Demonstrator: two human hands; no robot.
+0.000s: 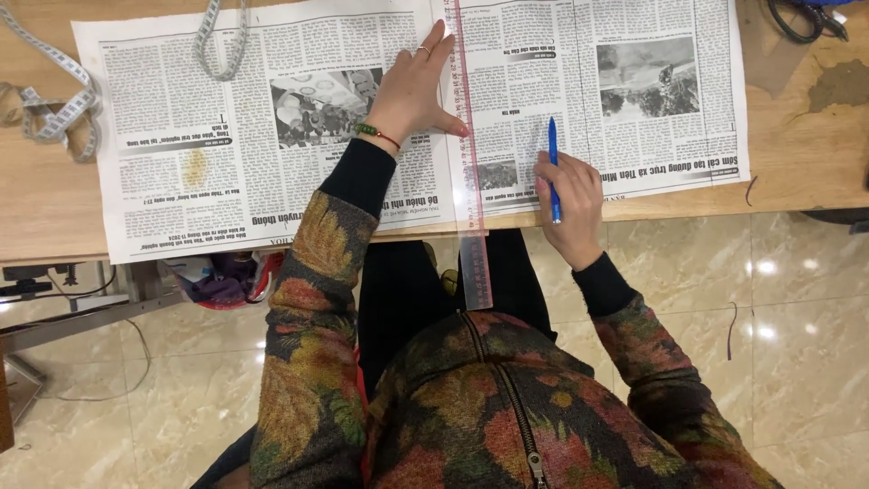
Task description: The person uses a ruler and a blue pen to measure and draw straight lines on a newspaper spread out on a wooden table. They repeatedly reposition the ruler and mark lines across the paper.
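An open newspaper [226,172] lies spread on a wooden table [806,154]. A long clear ruler with pink markings [469,163] runs down the paper's middle fold and hangs over the table's near edge. My left hand [412,91] lies flat on the newspaper, fingers apart, pressing against the ruler's left side; it wears a ring and a green bead bracelet. My right hand [566,199] grips a blue pen [553,167], tip pointing away from me, on the right page just to the right of the ruler.
A measuring tape [54,104] coils at the table's left and loops over the newspaper's top. Black scissors [801,18] lie at the far right corner. Below the table are a shiny tiled floor [769,308], cloth scraps [222,276] and a metal frame.
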